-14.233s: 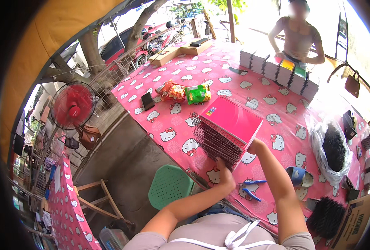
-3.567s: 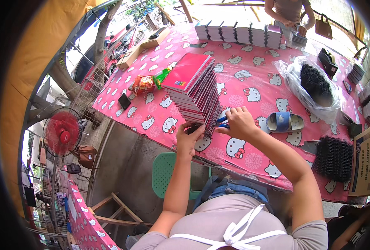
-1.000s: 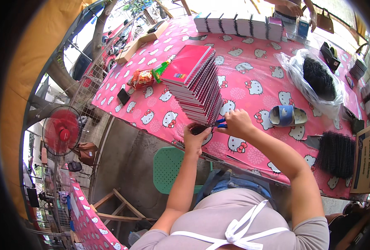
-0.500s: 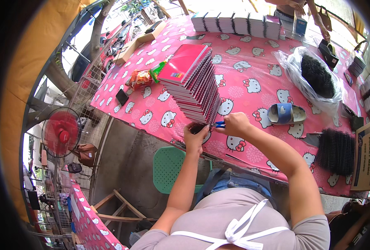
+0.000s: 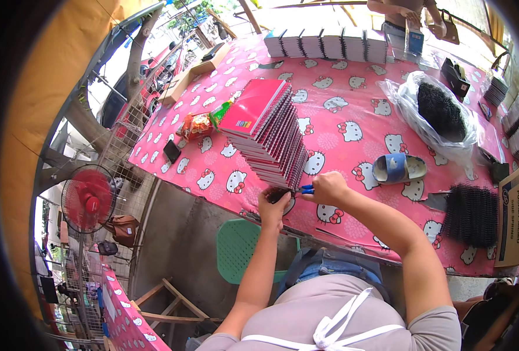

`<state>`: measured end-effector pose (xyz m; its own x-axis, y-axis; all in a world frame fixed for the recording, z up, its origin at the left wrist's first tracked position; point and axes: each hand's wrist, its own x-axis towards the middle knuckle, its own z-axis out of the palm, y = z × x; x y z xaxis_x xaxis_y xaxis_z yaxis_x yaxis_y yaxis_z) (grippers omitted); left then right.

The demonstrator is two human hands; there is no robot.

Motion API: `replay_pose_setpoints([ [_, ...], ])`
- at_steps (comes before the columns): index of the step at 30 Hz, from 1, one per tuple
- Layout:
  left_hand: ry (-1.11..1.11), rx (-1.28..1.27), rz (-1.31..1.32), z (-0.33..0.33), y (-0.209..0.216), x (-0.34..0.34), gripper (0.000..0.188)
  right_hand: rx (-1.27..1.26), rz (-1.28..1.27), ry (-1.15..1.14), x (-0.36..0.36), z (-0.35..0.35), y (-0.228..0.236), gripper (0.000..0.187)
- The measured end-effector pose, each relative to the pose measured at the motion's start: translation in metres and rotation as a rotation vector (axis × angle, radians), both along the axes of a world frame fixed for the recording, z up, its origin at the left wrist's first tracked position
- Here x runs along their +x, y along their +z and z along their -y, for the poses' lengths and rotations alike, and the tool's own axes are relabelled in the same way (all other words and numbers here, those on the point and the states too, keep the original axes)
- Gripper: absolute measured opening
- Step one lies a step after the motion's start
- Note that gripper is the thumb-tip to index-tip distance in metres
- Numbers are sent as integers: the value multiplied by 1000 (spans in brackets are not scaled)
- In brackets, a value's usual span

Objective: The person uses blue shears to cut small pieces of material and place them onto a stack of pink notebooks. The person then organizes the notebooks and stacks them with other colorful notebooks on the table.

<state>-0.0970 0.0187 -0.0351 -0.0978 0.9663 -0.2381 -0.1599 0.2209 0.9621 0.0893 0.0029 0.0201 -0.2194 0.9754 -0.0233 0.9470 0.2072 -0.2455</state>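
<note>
A tall stack of red-covered spiral notebooks (image 5: pixel 253 108) leans slightly on the table's near side, its coiled edges facing right. At the foot of the stack, my right hand (image 5: pixel 330 188) is closed round blue-handled pliers (image 5: pixel 307 190), whose tips point left. My left hand (image 5: pixel 274 205) is curled at the table edge, fingers bent round a small dark thing (image 5: pixel 276 195) I cannot make out. The plier tips meet the left hand's fingertips beside this dark thing.
On the pink table (image 5: pixel 341 137) lie a blue slipper (image 5: pixel 399 168), a plastic bag of black coils (image 5: pixel 441 111), more black coils (image 5: pixel 472 215), snack packets (image 5: pixel 195 126) and a row of notebooks (image 5: pixel 330 45). A cardboard box (image 5: pixel 517 216) stands right; a green stool (image 5: pixel 242 251) is below.
The view has tilted, so most things sit slightly lower. My hands stay together at the stack's foot. Across the table, a person's hand has drawn back from the black tape dispenser.
</note>
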Motion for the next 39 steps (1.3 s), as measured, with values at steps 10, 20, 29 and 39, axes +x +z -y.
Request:
replay_pose_setpoints([
  [10, -27, 336, -509, -6, -25, -9, 55, 308, 99, 21, 7, -4, -19, 61],
  [20, -97, 175, -536, -9, -13, -14, 56, 154, 147, 4, 13, -5, -16, 54],
  [29, -53, 271, -813, -12, -13, -9, 57, -362, 49, 59, 4, -16, 3, 56],
  [39, 60, 669, -1103, 6, -20, 2, 54, 155, 280, 85, 9, -17, -28, 70],
])
